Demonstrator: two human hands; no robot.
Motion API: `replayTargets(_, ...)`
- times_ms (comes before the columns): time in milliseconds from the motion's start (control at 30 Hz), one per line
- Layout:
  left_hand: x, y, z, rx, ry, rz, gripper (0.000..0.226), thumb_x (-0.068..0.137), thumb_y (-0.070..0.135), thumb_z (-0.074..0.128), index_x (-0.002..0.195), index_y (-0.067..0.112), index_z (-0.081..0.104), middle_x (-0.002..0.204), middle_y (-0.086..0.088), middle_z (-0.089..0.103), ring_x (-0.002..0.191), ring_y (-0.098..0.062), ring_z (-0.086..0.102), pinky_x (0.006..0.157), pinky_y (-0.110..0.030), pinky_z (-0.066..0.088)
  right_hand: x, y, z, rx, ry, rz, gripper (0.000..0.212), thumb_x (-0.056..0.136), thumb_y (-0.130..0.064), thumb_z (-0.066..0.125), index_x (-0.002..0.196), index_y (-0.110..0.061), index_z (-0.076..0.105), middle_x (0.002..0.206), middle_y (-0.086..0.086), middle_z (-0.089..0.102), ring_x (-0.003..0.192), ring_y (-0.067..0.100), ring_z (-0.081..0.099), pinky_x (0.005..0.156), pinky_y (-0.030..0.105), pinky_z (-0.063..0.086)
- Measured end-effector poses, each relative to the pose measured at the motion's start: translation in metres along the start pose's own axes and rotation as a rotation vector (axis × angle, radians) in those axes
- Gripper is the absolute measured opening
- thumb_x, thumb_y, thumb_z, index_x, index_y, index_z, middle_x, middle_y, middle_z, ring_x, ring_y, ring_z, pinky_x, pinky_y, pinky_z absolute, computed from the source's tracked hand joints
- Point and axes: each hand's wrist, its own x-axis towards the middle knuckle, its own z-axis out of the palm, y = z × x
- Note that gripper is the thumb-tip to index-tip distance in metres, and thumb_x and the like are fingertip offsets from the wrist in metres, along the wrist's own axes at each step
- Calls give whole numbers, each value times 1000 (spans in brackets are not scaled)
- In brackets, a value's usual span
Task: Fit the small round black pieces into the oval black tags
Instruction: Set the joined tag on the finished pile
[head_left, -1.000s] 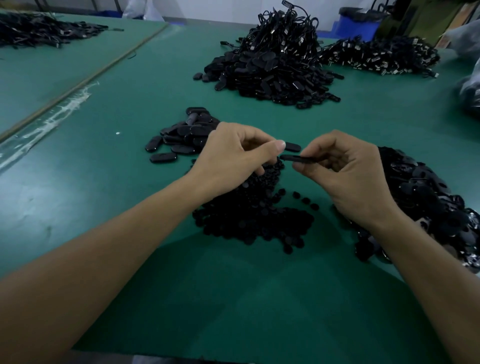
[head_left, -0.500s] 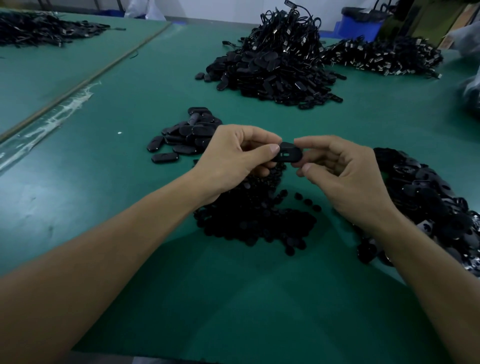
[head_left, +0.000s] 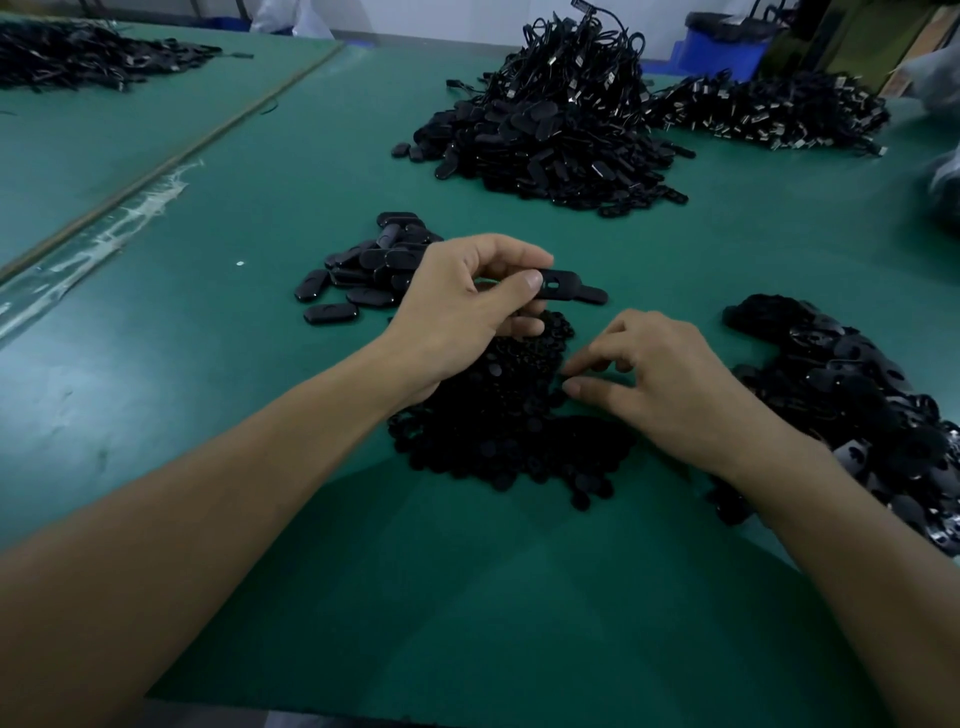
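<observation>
Right hand (head_left: 675, 384) has dropped from the flat oval black plastic tag (head_left: 566, 288) to the heap of small round black pieces (head_left: 509, 415) on the green surface (head_left: 260, 208), fingers (head_left: 597, 356) slightly parted, gripping nothing yet. Left hand (head_left: 467, 301) pinches the tag aloft, hole showing, ready for fitting.

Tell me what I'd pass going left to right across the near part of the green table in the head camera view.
First the small pile of oval tags → left hand holding one oval tag → right hand → large heap of tags.

Factory workbench (head_left: 270, 218); bulk tag heaps (head_left: 545, 150)
</observation>
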Motion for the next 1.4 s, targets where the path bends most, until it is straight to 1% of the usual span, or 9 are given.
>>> replayTargets(133,-1,1,0,-6,-10,-7,18,94,-2,65,99,14,72,92,-6,64,76,-12,69,71,-28,60,0,-4,3,-35,3,-14,6,92,-34,68,94,-32,73,87,-10,54,89,13,47,78,33,38)
replayTargets(267,-2,1,0,-9,5,-18,18,91,-4,67,99,11,73,85,-5,69,74,-10,69,69,-25,59,1,-6,4,-127,-2,-21,14,101,-26,53,96,-23,66,89,-7,57,88,16,50,79,32,42)
replayTargets(433,-3,-2,1,52,55,-2,18,89,-5,70,105,4,73,87,-9,72,73,-11,70,71,-25,60,-1,-14,-1,38,225,-3,13,99,-16,58,99,-15,71,86,-8,65,73,4,52,74,6,37)
replayTargets(667,-5,-4,5,66,42,-14,22,87,-2,73,102,13,75,91,-13,75,81,-20,75,71,-27,61,-2,-19,-5,90,305,-17,20,96,-11,62,110,-16,75,98,-4,72,88,4,61,82,16,42)
replayTargets(800,-6,-5,8,76,45,-1,22,86,-2,74,98,16,75,88,-7,76,80,-19,76,71,-27,61,-2,-16,-3,220,349,22,17,93,-11,68,100,-23,77,78,-24,66,73,-5,62,71,8,45)
replayTargets(900,-6,-6,10,85,53,11,22,86,-2,74,92,19,75,83,-4,77,77,-20,76,73,-30,62,-1,-15,-3,345,384,61,22,90,-11,72,91,-33,72,77,-19,70,73,0,70,72,17,55)
replayTargets(1033,-7,-7,14,100,49,31,19,85,-2,75,90,16,75,83,-5,77,76,-20,76,75,-36,63,1,-16,-4,421,425,80,26,88,-14,75,84,-39,70,76,-19,72,74,-1,69,68,18,53)
replayTargets(1133,-9,-7,16,122,41,63,17,85,-1,75,91,15,75,83,-5,78,76,-20,76,76,-36,63,2,-19,-4,480,450,96,25,86,-13,77,84,-37,72,78,-19,72,74,-2,68,70,12,49)
replayTargets(1400,-11,-7,19,167,22,112,17,85,1,76,92,17,75,82,-1,77,73,-18,76,74,-39,64,0,-22,-3,489,427,112,27,89,-10,74,87,-36,66,81,-13,71,77,5,69,75,20,56)
